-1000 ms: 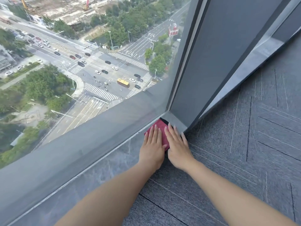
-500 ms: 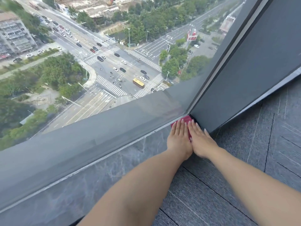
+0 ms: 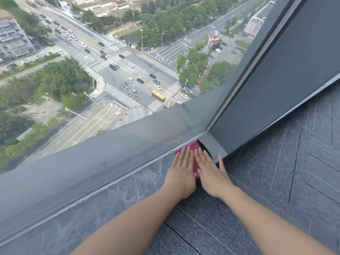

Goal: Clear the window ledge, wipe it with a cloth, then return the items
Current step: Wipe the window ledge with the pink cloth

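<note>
Head view, landmark = window ledge, dark marbled strip along glass.
- Cloth: red, lying flat at ledge's far end, in corner by dark wall panel; mostly covered by hands.
- Left hand: flat, fingers straight & together, palm down, pressing on cloth, gripping nothing.
- Right hand: same, flat on cloth, thumb spread toward carpet, touching left hand.
- Window: above ledge, street crossing far below.

Your left hand and right hand lie flat, side by side, on the red cloth. It rests on the grey marbled stone ledge, at the corner between window glass and dark wall panel; grey carpet lies right.
</note>
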### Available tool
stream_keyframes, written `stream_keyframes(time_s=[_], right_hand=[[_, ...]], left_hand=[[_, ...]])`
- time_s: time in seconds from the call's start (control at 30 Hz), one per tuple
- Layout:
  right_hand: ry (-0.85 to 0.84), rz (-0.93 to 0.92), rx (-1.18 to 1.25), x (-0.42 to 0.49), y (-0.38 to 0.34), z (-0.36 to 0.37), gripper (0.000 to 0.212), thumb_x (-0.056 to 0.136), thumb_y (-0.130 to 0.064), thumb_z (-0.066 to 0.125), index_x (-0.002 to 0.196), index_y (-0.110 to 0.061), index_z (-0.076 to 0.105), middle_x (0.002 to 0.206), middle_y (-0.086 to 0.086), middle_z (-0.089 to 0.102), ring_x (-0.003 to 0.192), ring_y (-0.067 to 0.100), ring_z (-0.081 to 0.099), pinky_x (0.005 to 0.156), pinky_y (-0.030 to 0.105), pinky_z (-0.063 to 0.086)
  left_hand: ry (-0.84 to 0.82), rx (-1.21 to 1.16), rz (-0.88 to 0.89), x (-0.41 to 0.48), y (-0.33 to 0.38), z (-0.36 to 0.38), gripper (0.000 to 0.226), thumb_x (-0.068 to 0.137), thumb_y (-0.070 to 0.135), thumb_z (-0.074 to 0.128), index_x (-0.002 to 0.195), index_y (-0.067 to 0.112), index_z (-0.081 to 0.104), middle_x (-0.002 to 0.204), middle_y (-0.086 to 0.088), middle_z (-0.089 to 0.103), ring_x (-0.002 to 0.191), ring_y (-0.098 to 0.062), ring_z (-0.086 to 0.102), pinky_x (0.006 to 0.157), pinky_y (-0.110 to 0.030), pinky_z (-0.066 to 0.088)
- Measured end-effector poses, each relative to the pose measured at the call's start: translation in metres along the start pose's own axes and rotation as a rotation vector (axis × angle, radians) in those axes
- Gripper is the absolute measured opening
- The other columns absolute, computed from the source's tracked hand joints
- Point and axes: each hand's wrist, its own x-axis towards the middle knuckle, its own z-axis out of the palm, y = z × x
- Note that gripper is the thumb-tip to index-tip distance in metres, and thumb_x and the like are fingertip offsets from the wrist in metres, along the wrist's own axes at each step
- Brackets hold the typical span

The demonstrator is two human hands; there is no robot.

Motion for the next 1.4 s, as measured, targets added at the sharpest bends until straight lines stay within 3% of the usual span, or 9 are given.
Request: stream_keyframes(time_s=[0.17,0.33,0.5,0.67,0.9,1.03,1.17,1.3,1.4], right_hand=[[-0.035,-0.036,0.043,-0.013,-0.036,0.007,0.060,0.106,-0.032,0.010,0.150,-0.024,-0.029,0.157,-0.009,-0.037,0.145,0.009,-0.031,0.119,0.054,-0.016],[-0.065,-0.091,0.092,-0.026,-0.079,0.017,0.061,0.106,-0.032,0.012,0.149,-0.025,-0.031,0.155,-0.011,-0.040,0.143,0.008,-0.034,0.118,0.055,-0.018],[-0.065,-0.133,0.131,-0.038,-0.115,0.024,0.063,0.107,-0.029,0.016,0.148,-0.027,-0.033,0.152,-0.012,-0.044,0.141,0.007,-0.037,0.115,0.055,-0.022],[-0.072,-0.178,0.117,-0.044,-0.140,0.028,0.063,0.107,-0.028,0.016,0.149,-0.025,-0.030,0.153,-0.012,-0.043,0.141,0.007,-0.037,0.116,0.056,-0.019],[-0.016,-0.246,0.113,-0.053,-0.181,0.047,0.063,0.106,-0.028,0.015,0.149,-0.023,-0.031,0.139,-0.019,-0.056,0.127,0.000,-0.051,0.109,0.049,-0.031],[0.089,-0.311,0.131,-0.060,-0.209,0.065,0.063,0.095,-0.033,0.001,0.149,-0.024,-0.032,0.143,-0.018,-0.053,0.135,0.004,-0.044,0.104,0.046,-0.037],[0.167,-0.340,0.162,-0.075,-0.251,0.079,0.069,0.100,-0.026,0.018,0.145,-0.022,-0.033,0.155,-0.012,-0.037,0.145,0.009,-0.027,0.112,0.049,-0.023],[0.035,-0.359,0.141,-0.094,-0.294,0.082,0.075,0.105,-0.024,0.017,0.128,-0.024,-0.054,0.146,-0.013,-0.050,0.137,0.006,-0.041,0.111,0.048,-0.028],[-0.017,-0.343,0.037,-0.105,-0.318,0.072,0.073,0.105,-0.025,0.019,0.135,-0.019,-0.048,0.152,-0.008,-0.044,0.145,0.011,-0.034,0.112,0.053,-0.023]], left_hand=[[0.007,0.016,0.005,-0.041,-0.024,-0.003,0.069,0.091,0.043,-0.001,0.146,0.008,-0.022,0.159,-0.011,-0.024,0.143,-0.023,-0.030,0.118,-0.038,-0.017],[0.042,0.016,-0.028,-0.088,-0.049,0.000,0.070,0.094,0.045,0.004,0.149,0.008,-0.015,0.156,-0.009,-0.024,0.144,-0.025,-0.027,0.121,-0.039,-0.015],[0.072,0.060,-0.085,-0.121,-0.072,0.004,0.069,0.099,0.046,0.018,0.153,0.006,0.004,0.161,-0.012,-0.004,0.149,-0.027,-0.010,0.117,-0.039,-0.006],[0.044,0.028,-0.132,-0.150,-0.086,0.005,0.069,0.093,0.048,0.035,0.144,0.002,0.043,0.152,-0.015,0.039,0.143,-0.028,0.032,0.111,-0.041,0.020],[0.057,0.095,-0.171,-0.194,-0.112,0.008,0.071,0.097,0.050,0.033,0.149,0.002,0.032,0.157,-0.014,0.028,0.146,-0.028,0.025,0.114,-0.040,0.015],[0.078,0.104,-0.215,-0.226,-0.128,0.010,0.070,0.097,0.049,0.035,0.149,0.002,0.033,0.157,-0.014,0.029,0.147,-0.027,0.023,0.115,-0.039,0.013],[0.096,0.136,-0.258,-0.269,-0.147,0.013,0.070,0.096,0.049,0.036,0.149,0.003,0.034,0.156,-0.013,0.032,0.145,-0.026,0.028,0.114,-0.039,0.014],[0.056,0.165,-0.303,-0.311,-0.167,0.011,0.070,0.098,0.051,0.032,0.151,0.006,0.030,0.158,-0.010,0.027,0.146,-0.026,0.024,0.114,-0.042,0.011],[-0.001,0.138,-0.326,-0.330,-0.177,0.011,0.070,0.101,0.054,0.026,0.154,0.008,0.020,0.162,-0.008,0.015,0.149,-0.027,0.014,0.115,-0.045,0.004]])
